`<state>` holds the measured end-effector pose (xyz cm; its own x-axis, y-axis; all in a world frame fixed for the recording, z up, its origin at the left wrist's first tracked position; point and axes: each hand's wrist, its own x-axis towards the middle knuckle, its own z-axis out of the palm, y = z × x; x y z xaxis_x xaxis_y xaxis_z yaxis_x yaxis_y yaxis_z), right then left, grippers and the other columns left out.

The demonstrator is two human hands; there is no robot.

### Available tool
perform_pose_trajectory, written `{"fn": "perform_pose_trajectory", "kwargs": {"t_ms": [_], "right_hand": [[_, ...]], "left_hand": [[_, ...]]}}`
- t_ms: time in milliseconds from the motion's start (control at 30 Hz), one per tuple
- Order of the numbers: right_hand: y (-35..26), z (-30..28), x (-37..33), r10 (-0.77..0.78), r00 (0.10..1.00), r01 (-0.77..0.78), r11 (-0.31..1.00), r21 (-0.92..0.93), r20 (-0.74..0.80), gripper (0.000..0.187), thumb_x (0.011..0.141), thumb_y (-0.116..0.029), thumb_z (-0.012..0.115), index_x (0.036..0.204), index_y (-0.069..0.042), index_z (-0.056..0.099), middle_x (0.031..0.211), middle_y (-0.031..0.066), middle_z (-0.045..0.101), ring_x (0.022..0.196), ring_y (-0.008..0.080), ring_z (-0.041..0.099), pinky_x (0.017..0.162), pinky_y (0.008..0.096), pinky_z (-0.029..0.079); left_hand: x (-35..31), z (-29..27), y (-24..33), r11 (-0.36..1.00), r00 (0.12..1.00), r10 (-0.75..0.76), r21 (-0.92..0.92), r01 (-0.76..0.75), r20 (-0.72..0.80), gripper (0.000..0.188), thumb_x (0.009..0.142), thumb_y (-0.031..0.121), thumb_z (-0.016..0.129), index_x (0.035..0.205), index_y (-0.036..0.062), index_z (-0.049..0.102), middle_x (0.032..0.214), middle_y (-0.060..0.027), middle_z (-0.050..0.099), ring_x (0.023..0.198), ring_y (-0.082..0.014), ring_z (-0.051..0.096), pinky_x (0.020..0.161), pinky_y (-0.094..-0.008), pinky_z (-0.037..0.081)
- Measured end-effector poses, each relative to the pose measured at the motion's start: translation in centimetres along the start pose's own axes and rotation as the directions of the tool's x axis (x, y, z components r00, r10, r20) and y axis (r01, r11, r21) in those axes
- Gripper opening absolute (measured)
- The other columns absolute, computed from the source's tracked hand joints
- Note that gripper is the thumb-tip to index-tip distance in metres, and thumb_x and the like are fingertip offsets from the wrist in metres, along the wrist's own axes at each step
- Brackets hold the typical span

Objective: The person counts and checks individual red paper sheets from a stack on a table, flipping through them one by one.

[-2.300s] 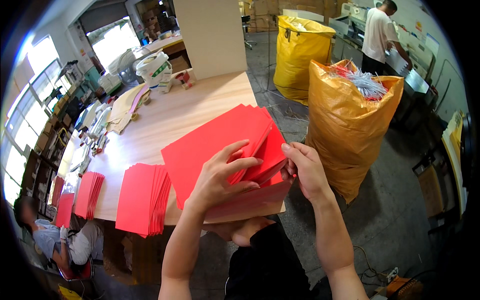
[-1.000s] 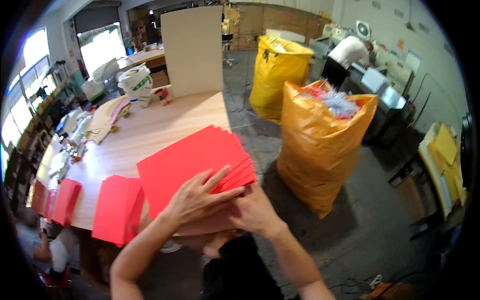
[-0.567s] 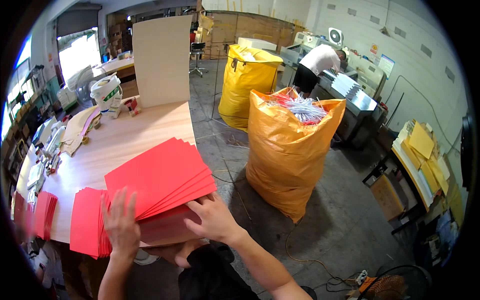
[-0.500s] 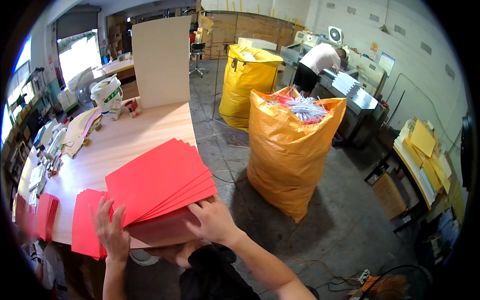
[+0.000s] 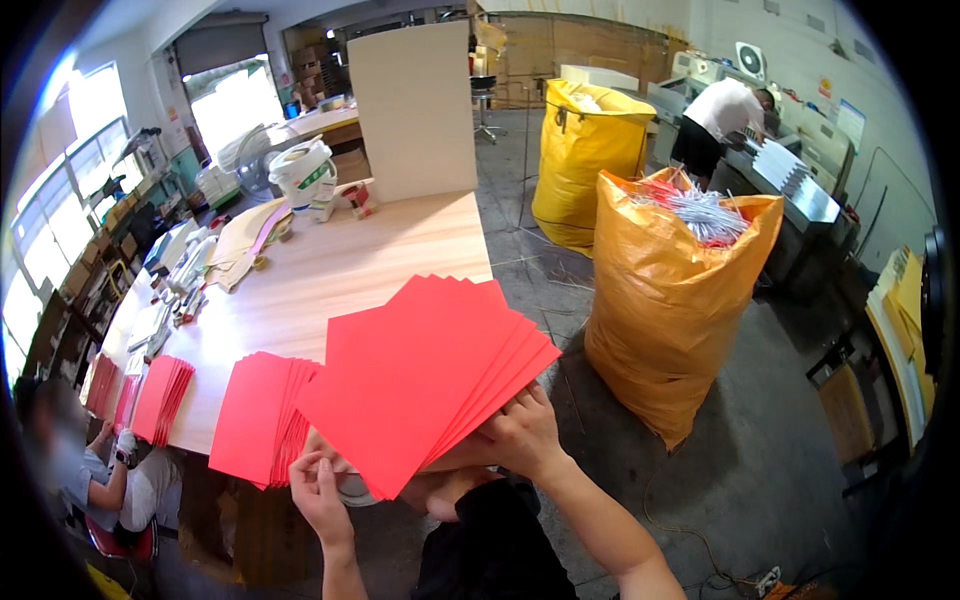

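A fanned stack of red paper sheets point(image 5: 425, 375) is tilted over the front edge of the table. My right hand point(image 5: 520, 430) grips its right lower edge, with the fingers partly under the sheets. At the lower left edge of the same stack, my left hand point(image 5: 322, 495) has its fingers curled against the paper, some of them hidden behind it. Just left of it, a second red stack point(image 5: 255, 415) lies with its edges spread, overhanging the table edge.
More red stacks point(image 5: 162, 400) line the wooden table point(image 5: 380, 240), where a seated person works. A white bucket point(image 5: 303, 175) and an upright board point(image 5: 415, 110) stand farther back. Right of the table are orange point(image 5: 670, 310) and yellow point(image 5: 590, 165) sacks; another person bends over a machine.
The view has swung left, bringing the seated person into sight. The fanned red sheets have turned and tilted, and my left hand has moved from beside the neighbouring stack to their lower edge.
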<state>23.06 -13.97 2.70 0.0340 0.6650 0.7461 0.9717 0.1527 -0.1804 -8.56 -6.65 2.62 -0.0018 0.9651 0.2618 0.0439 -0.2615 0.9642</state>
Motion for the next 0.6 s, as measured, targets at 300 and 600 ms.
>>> {"fn": "perform_pose_trajectory", "kwargs": {"t_ms": [300, 600], "right_hand": [[-0.4, -0.6, 0.7, -0.010, 0.999, 0.010, 1.000, 0.017, -0.032, 0.063, 0.077, -0.045, 0.091, 0.126, -0.008, 0.078, 0.132, 0.0114, 0.074, 0.129, 0.0332, 0.067, 0.113, 0.0506, 0.046], [-0.6, -0.6, 1.1, -0.017, 1.000, 0.017, 1.000, -0.010, 0.011, 0.043, 0.072, -0.033, 0.090, 0.107, -0.010, 0.082, 0.118, 0.0126, 0.076, 0.119, 0.0372, 0.068, 0.106, 0.0544, 0.048]], "left_hand": [[1.5, -2.8, 1.4, 0.705, 0.795, -0.448, -0.385, 0.596, 0.409, 0.050, 0.110, 0.060, 0.055, 0.114, 0.0111, 0.065, 0.136, -0.0216, 0.069, 0.119, -0.0376, 0.072, 0.085, -0.0581, 0.064], [1.1, 2.4, 4.7, 0.620, 0.734, -0.344, -0.446, 0.646, 0.585, 0.041, 0.111, 0.008, 0.060, 0.148, -0.0089, 0.055, 0.145, -0.0149, 0.067, 0.131, -0.0209, 0.067, 0.114, -0.0384, 0.052]]}}
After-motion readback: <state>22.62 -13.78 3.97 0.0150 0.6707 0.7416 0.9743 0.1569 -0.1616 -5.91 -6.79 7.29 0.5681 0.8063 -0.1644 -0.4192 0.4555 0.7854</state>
